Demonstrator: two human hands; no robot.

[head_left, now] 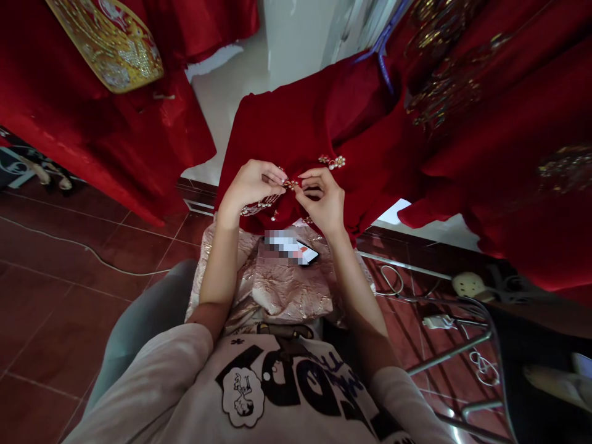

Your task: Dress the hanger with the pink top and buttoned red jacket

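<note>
A dark red garment point(296, 129) lies spread in front of me over my lap. My left hand point(252, 183) and my right hand point(321, 198) meet at its middle, both with fingers pinched together on a small gold and pearl ornament point(290, 183) on the cloth. A second pearl ornament point(333, 162) sits on the fabric just above my right hand. A beaded trim point(259, 206) hangs below my left hand. A phone point(292, 246) with a lit screen rests on shiny pink fabric point(282, 290) on my lap.
More red embroidered garments hang at the left point(92, 111) and the right point(509, 123). A gold embroidered panel point(108, 40) shows top left. A white cable point(87, 248) runs across the tiled floor. A metal chair frame point(462, 345), a power strip point(467, 285) and cords are at the right.
</note>
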